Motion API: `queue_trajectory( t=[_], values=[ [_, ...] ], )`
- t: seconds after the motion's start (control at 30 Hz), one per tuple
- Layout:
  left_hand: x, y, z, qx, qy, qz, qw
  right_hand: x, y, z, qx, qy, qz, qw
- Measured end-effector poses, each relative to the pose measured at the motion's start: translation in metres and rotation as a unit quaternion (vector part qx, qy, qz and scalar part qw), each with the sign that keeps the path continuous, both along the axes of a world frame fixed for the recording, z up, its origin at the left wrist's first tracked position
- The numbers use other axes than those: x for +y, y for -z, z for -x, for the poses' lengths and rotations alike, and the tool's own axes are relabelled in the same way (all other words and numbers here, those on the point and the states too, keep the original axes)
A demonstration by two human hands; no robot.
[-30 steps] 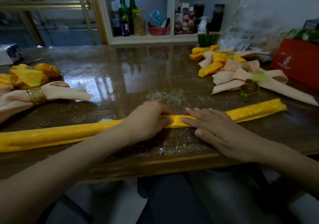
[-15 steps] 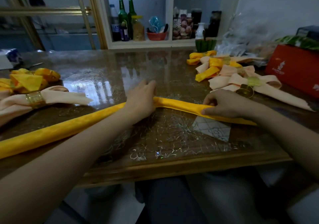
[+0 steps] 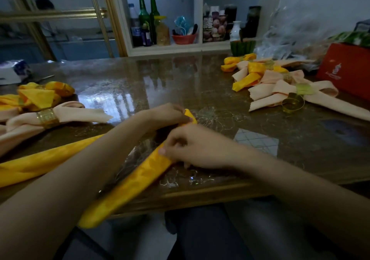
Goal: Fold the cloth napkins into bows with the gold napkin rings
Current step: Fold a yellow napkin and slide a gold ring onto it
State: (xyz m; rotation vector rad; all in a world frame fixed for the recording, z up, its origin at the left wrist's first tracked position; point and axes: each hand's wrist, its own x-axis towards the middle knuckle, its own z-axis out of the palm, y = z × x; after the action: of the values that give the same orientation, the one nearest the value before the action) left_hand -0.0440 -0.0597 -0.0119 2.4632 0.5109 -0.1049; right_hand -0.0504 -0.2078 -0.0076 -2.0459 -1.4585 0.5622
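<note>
A long yellow napkin strip point(image 3: 140, 177) lies bent in a V on the glossy table point(image 3: 160, 83). Its fold peak is at the middle, and its right half runs down over the front edge. My left hand point(image 3: 166, 115) grips the strip at the fold peak. My right hand point(image 3: 192, 147) pinches the right half just below the fold. A loose gold napkin ring point(image 3: 292, 105) lies at the right beside peach napkin bows point(image 3: 280, 91). At the left, a peach napkin point(image 3: 76, 113) wears a gold ring point(image 3: 47, 117).
Finished yellow bows point(image 3: 38, 97) sit at the far left, and more yellow and peach bows point(image 3: 248, 73) at the right rear. An orange box point(image 3: 346, 69) stands at the right edge. A shelf with bottles point(image 3: 147, 21) is behind the table.
My right hand has swung the strip's right half down toward me, over the table's front edge. My left hand moved from pressing the middle to gripping the fold.
</note>
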Motion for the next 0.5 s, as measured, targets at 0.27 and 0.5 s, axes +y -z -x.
queue_trajectory(
  t=[0.27, 0.5],
  values=[
    [0.018, 0.002, 0.021, -0.122, -0.024, 0.068, 0.990, 0.020, 0.020, -0.057, -0.067, 0.026, -0.087, 0.994],
    [0.065, 0.001, 0.082, -0.130, -0.013, -0.122, 0.984, 0.028, 0.029, -0.065, -0.123, 0.014, -0.078, 0.989]
  ],
)
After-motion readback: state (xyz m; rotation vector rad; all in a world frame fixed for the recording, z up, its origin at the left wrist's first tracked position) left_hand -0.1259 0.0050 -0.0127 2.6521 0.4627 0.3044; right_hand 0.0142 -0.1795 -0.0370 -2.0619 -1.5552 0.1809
